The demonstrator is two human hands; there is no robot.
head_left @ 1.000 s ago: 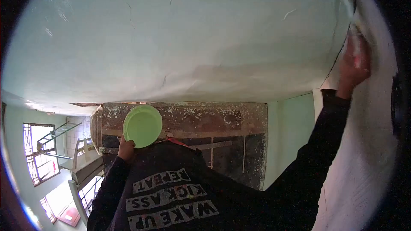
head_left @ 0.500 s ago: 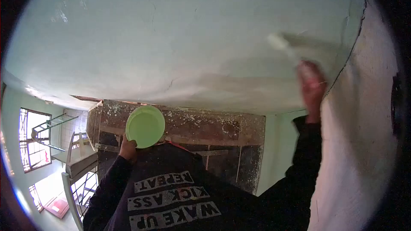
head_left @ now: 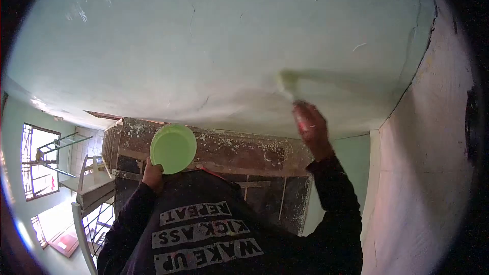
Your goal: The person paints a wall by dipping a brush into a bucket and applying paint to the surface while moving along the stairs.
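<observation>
My left hand (head_left: 153, 175) grips the rim of a light green round container (head_left: 173, 148) in front of my chest, with its open side facing the camera. My right hand (head_left: 311, 126) is raised and closed around the handle of a paintbrush (head_left: 289, 82). The brush's pale bristle end is blurred and lies at or very close to the light green painted surface (head_left: 214, 46). A soft shadow stretches to the right from the bristles. Thin cracks run across the painted surface.
Behind me stands a dark, paint-spattered panelled structure (head_left: 239, 150). A pale wall (head_left: 423, 173) is on the right, beyond a dark crack. On the left are a green metal frame (head_left: 60, 143), a barred window (head_left: 38, 160) and a pale wooden chair-like piece (head_left: 97, 186).
My right hand has moved left and slightly down with the brush, away from the right wall. My left hand and the green container have stayed almost in place.
</observation>
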